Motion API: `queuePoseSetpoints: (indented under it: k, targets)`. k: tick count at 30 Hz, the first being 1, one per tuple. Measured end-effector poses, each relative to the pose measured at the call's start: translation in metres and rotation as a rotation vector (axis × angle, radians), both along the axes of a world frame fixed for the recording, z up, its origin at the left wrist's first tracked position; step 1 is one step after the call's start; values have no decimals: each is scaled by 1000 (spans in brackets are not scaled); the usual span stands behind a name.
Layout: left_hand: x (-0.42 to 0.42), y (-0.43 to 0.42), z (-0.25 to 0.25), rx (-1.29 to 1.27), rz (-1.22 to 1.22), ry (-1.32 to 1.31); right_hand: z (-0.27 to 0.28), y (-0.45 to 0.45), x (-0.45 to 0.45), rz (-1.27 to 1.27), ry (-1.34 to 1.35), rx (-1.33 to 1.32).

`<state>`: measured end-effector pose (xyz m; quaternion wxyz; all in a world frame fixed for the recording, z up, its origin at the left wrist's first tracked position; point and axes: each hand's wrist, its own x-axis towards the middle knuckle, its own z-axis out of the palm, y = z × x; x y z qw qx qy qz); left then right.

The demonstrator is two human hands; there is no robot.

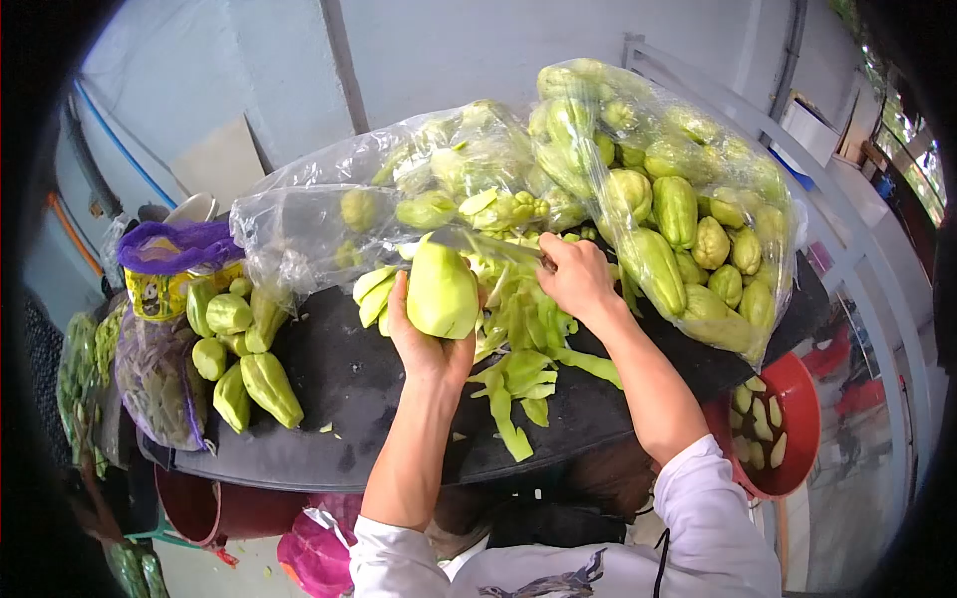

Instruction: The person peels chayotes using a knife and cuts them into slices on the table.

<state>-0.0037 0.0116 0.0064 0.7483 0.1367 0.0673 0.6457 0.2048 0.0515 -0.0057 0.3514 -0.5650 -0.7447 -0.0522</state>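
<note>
My left hand point(429, 344) is wrapped round the lower part of a peeled, pale green chayote point(442, 291), held up over the black table. In my right hand point(576, 274) is a knife, its handle mostly hidden by my fingers. The knife blade point(488, 244) reaches left to the top of the chayote; whether it cuts in I cannot tell. Below and between my hands lies a heap of green peelings point(523, 369). Some cut chayote pieces point(374, 297) sit just left of the held one.
Clear plastic bags of chayotes point(676, 214) stand along the table's back and right. Several loose chayotes point(269, 389) lie at left, beside a purple net bag point(159, 374) and a yellow container point(159, 296). A red basin point(797, 424) with cut pieces is below right.
</note>
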Motion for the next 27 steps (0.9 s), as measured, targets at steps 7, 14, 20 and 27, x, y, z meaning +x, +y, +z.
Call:
queuePoseSetpoints:
  k: [7,14,20,27]
  targets:
    - [-2,5,-5,-102,37,50,17,-34,-27,228,-34,327]
    - [2,2,-7,-21,-82,-42,19,-40,-31,207,-67,393]
    - [5,-6,0,-104,108,107,8,-24,-13,158,-16,228]
    - [9,-6,-4,-85,41,128,10,-15,-9,142,26,179]
